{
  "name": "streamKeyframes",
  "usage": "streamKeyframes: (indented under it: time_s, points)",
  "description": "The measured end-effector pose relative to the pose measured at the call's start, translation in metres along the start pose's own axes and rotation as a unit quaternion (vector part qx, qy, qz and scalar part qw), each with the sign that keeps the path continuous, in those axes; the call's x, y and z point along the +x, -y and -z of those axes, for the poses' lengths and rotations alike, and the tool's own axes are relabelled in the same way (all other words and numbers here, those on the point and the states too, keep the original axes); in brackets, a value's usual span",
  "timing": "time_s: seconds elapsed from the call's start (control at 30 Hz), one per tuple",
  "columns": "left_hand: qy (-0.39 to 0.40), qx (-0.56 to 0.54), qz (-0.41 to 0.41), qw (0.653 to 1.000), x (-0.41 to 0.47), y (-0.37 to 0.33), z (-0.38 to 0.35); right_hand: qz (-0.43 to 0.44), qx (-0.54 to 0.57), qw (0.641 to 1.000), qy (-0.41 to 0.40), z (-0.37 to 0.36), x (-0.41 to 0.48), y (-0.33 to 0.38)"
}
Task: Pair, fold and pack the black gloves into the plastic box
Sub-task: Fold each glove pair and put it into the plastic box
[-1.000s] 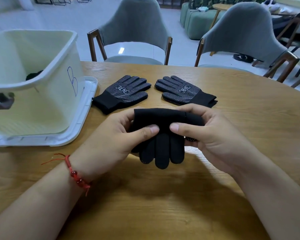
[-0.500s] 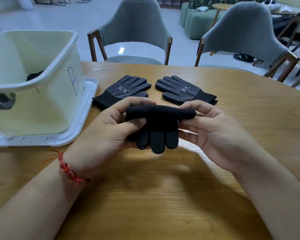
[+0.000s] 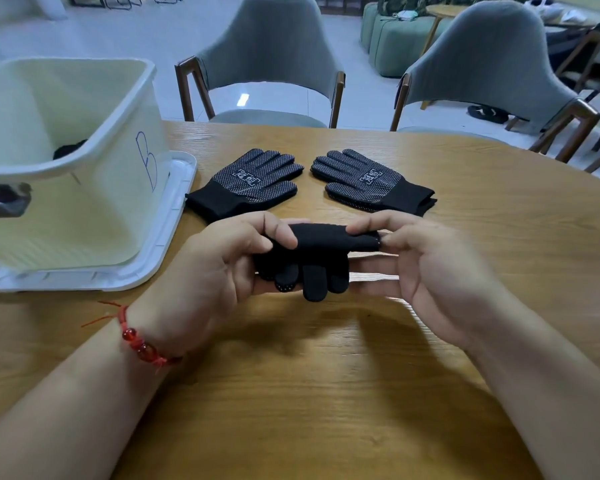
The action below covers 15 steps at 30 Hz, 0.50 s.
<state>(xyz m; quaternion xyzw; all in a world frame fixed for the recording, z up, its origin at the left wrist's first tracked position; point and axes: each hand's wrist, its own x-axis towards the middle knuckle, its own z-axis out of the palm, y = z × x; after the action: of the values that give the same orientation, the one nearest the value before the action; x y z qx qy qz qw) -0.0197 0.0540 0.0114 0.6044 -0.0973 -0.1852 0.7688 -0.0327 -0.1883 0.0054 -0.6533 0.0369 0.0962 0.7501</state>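
Left hand (image 3: 219,268) curled round one end of the folded glove pair (image 3: 321,254), right hand (image 3: 426,258) nipping the cuff edge lightly, held above the table (image 3: 326,393) right of the plastic box (image 3: 111,202); thin nip could slip, fold springing open.

Forearms enter from 7 and 5 o'clock; left hand (image 3: 215,268) and right hand (image 3: 430,268), palms up, pinch the folded gloves (image 3: 321,237).
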Motion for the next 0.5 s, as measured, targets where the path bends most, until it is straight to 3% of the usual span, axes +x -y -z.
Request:
streamKeyframes:
  time_s: [0.13,0.33,0.5]
  points:
    - [-0.019,0.049,-0.026,0.998,0.003,0.000,-0.006,0.030,-0.007,1.000,-0.006,-0.003,-0.004,0.002]
    - [-0.067,0.018,-0.010,0.998,0.002,0.004,-0.013,0.107,-0.041,0.991,-0.063,-0.020,-0.007,-0.004]
    - [-0.093,0.029,0.007,0.995,0.001,0.004,-0.015,0.143,-0.014,0.988,-0.057,-0.022,-0.007,-0.006]
